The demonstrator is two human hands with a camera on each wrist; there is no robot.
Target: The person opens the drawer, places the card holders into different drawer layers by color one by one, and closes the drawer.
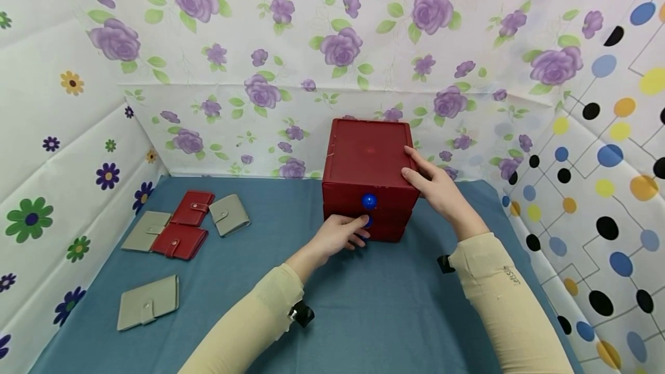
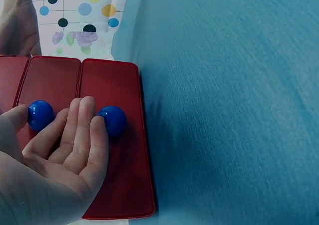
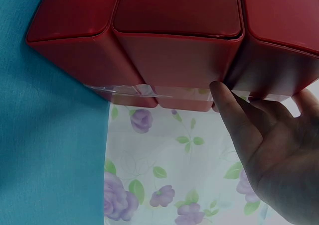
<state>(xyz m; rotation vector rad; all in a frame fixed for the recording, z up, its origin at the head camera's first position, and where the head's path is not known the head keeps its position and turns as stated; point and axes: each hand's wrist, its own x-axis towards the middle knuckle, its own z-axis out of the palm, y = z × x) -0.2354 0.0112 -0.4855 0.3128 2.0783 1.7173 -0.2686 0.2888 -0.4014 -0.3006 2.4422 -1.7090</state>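
A red three-drawer chest (image 1: 369, 157) stands at the back of the table, its front towards me. My left hand (image 1: 335, 236) pinches the middle drawer's blue knob (image 2: 41, 114) between thumb and index finger; the other fingers extend across the front near the lowest blue knob (image 2: 113, 121). At the chest's right upper edge rests my right hand (image 1: 436, 189), with fingertips on the top and other fingers against the side, as the right wrist view (image 3: 279, 140) shows. The top drawer's blue knob (image 1: 369, 201) is untouched. The middle drawer front (image 3: 177, 11) looks nearly flush.
On the left lie two red wallets (image 1: 193, 208) (image 1: 179, 241) and grey wallets (image 1: 229, 214) (image 1: 145, 232) (image 1: 148, 303), all with strap closures. Clear tape (image 3: 174, 92) runs along the chest's side. A flowered cloth wall (image 1: 291, 51) rises behind, with a dotted one (image 1: 592, 201) at right.
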